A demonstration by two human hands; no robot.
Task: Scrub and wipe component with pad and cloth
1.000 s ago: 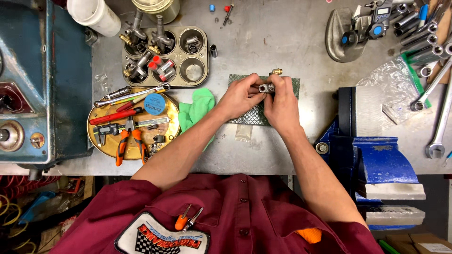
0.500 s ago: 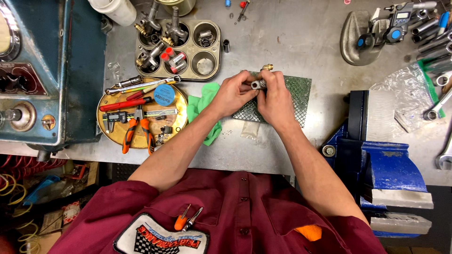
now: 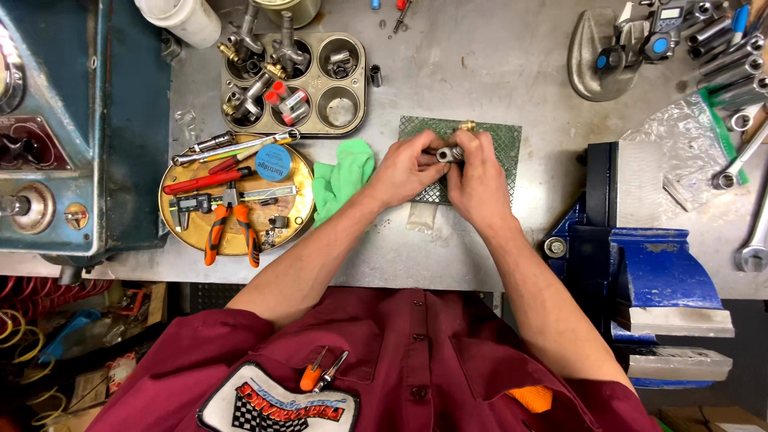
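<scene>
Both my hands meet over a green mesh mat (image 3: 500, 140) on the grey workbench. My left hand (image 3: 412, 170) and my right hand (image 3: 478, 178) together pinch a small silver metal fitting (image 3: 449, 153) between their fingertips, just above the mat. A small brass part (image 3: 466, 126) lies on the mat right behind my right fingers. A green cloth (image 3: 340, 178) is bunched beside my left wrist.
A round yellow tray (image 3: 172, 220) with pliers, calipers and a blue disc sits at left. A muffin tin (image 3: 340, 108) with fittings stands behind it. A blue vise (image 3: 640, 276) is at right, wrenches (image 3: 748, 164) at far right, a blue machine (image 3: 120, 120) at far left.
The view has drifted a little; my hands stay together on the metal fitting over the mat, with only small finger movements.
</scene>
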